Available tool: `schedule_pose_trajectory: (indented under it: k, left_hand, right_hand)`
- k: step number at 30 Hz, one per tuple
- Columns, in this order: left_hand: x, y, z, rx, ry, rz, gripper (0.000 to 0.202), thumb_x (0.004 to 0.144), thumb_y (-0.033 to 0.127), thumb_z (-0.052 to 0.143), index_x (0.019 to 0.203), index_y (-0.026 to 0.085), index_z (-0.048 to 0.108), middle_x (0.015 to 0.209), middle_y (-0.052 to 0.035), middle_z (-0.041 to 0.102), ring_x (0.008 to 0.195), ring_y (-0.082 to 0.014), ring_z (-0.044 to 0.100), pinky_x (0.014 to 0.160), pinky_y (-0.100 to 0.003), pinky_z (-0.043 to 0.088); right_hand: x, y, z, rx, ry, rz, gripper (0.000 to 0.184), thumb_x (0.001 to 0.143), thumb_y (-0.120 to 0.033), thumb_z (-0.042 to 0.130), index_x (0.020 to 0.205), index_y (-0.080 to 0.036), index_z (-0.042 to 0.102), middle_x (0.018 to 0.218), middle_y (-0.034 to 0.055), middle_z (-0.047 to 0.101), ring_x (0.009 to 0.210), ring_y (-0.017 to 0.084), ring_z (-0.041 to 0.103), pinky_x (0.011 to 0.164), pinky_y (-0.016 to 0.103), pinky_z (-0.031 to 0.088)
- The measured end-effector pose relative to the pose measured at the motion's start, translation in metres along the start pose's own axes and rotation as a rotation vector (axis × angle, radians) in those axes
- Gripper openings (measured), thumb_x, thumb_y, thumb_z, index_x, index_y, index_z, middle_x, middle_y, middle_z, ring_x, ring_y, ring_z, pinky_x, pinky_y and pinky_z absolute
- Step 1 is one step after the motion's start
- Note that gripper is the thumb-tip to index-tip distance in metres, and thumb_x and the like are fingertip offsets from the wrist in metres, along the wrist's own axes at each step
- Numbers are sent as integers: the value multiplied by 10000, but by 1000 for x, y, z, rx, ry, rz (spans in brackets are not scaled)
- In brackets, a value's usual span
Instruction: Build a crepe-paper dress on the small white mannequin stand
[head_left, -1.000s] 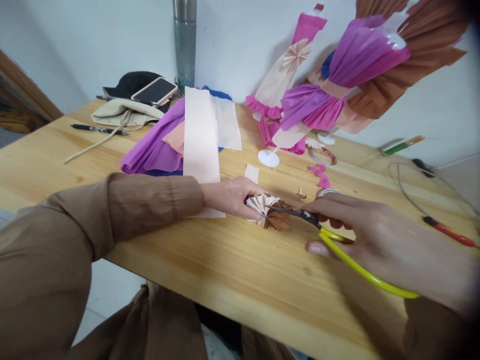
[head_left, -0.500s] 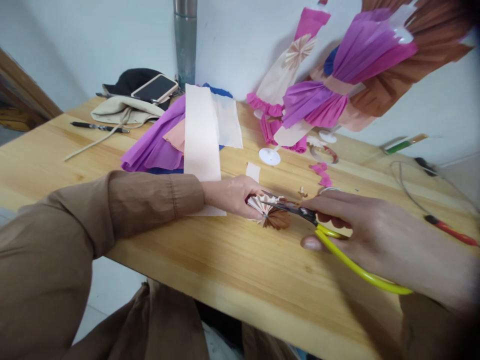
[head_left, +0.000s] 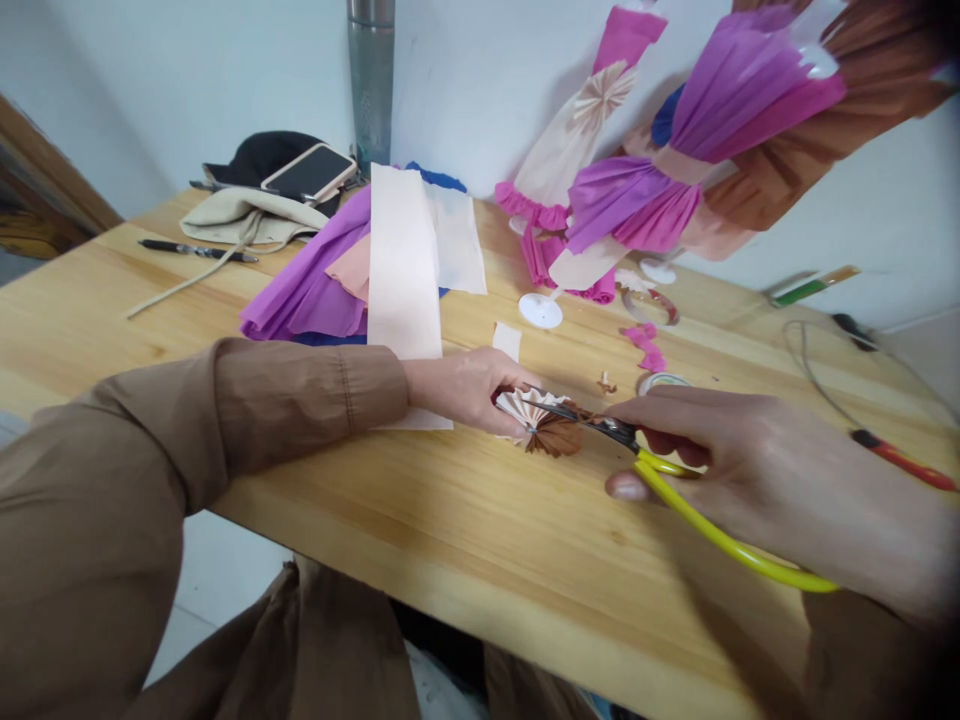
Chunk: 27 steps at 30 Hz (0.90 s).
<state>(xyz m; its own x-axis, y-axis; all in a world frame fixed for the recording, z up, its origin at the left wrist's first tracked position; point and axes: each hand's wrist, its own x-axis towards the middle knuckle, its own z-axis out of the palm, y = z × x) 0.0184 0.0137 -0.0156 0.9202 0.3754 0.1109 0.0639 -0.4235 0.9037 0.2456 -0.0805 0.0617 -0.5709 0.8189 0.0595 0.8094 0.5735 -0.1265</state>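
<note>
My left hand (head_left: 461,388) pinches a small pleated paper rosette (head_left: 541,424), half cream and half brown, just above the wooden table (head_left: 487,540). My right hand (head_left: 757,475) grips yellow-handled scissors (head_left: 675,500). Their dark blades lie across the top of the rosette, close to my left fingertips. Both sleeves are brown.
Purple, peach and white crepe paper sheets (head_left: 375,265) lie behind my left hand. Paper-dressed figures (head_left: 645,190) on white stands lean at the wall. A phone (head_left: 309,171) on a cloth bag, a pen (head_left: 196,250), a tape roll (head_left: 660,382) and red-handled pliers (head_left: 904,462) lie around.
The scissor blades have shifted from the rosette's centre up across its upper edge. My left hand has stayed on the rosette.
</note>
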Motion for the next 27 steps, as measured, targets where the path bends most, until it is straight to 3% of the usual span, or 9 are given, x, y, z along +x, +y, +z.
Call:
schedule_pose_trajectory:
  k: [3, 10, 21, 27]
  left_hand:
    - [0, 0, 0, -14, -4, -3, 86, 709, 173, 702, 701, 140, 623, 604, 52, 563, 560, -52, 474, 556, -181, 367]
    - [0, -1, -1, -22, -6, -12, 87, 695, 158, 708, 711, 138, 625, 619, 48, 582, 579, -55, 499, 564, -173, 381]
    - [1, -2, -1, -58, 1, -9, 130, 643, 136, 733, 690, 144, 612, 599, 60, 562, 579, -61, 489, 575, -183, 385]
    - [0, -1, -2, -100, -15, -18, 98, 675, 123, 699, 692, 141, 604, 610, 51, 567, 583, -64, 492, 567, -185, 388]
  right_hand:
    - [1, 0, 0, -4, 8, -12, 648, 910, -730, 323, 982, -240, 742, 536, 22, 575, 430, 160, 507, 413, 278, 404]
    - [0, 6, 2, -26, 52, -90, 596, 922, -678, 414, 888, -179, 737, 481, -22, 529, 378, 108, 478, 379, 216, 360]
    - [6, -1, -7, 56, -14, 37, 733, 855, -797, 355, 803, -198, 774, 447, 1, 505, 367, 111, 411, 378, 232, 321]
    - [-2, 10, 1, 12, 33, -25, 610, 919, -682, 402, 840, -205, 774, 480, 2, 543, 403, 114, 452, 408, 229, 345]
